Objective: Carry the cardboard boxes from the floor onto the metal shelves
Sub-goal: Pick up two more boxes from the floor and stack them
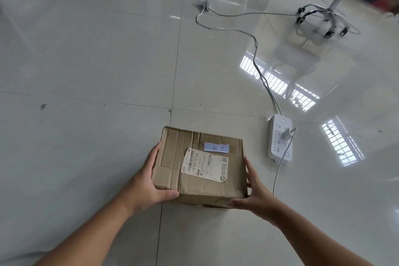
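Glossy pale tile floor [86,60] fills the frame, with window reflections at right. An office chair base [321,20] on castors stands at upper right, its dark seat above it at the top edge. A white cable [255,49] runs from a plug at upper centre down to a white power strip [280,139] at centre right; a white charger [288,133] is plugged into the strip.

The cardboard box [200,168] sits low at centre, just left of the strip, creased and taped, with a shipping label [205,166] and a small handwritten slip [216,147] on top. Whether it rests on the floor or is lifted cannot be told.

The left hand [149,185] presses the box's left side, thumb over the near edge. The right hand [252,194] presses the right side, thumb on the near face. Both grips are clamped on the box, fingers extended along its sides.
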A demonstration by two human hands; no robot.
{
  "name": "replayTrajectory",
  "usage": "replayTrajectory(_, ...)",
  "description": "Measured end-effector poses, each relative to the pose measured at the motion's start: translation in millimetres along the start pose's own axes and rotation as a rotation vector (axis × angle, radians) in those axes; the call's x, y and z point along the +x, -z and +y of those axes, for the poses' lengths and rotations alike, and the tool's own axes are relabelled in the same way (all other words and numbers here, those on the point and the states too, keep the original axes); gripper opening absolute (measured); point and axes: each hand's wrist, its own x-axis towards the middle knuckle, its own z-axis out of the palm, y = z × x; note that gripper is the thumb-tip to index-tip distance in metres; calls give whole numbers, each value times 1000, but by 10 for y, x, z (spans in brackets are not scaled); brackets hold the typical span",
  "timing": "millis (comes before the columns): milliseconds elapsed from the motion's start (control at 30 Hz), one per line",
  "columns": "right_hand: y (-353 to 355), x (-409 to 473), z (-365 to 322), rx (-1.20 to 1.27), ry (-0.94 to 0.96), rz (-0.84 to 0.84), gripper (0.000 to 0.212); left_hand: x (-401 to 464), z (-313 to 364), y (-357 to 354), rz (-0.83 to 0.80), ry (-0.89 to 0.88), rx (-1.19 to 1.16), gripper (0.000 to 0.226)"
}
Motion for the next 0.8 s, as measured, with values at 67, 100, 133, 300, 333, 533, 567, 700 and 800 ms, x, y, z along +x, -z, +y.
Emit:
replayTrajectory(67,0,-10,-33,9,4,4,144,8,9,16,-15,10,15,149)
replayTrajectory(100,9,-13,-60,11,11,11,144,19,21,22,-18,10,18,152)
replayTrajectory(133,19,-15,-94,16,20,20,143,32,35,32,-13,7,17,152)
replayTrajectory(300,160,-60,-457,106,102,83,127,49,323,167,44,-57,-10,151)
replayTrajectory(333,197,-96,-584,116,111,90,127,30,438,232,48,-65,-14,152)
replayTrajectory(533,406,-463,-1620,62,140,82,134,-269,1376,791,94,-60,-19,152)
replayTrajectory(567,451,-547,-1813,59,146,76,134,-343,1558,892,104,-64,-25,151)
replayTrajectory(700,662,-932,-2602,36,192,46,130,-704,2363,1263,152,-63,-44,150)
replayTrajectory(800,853,-1292,-3219,10,208,41,136,-996,3050,1513,172,-72,-28,148)
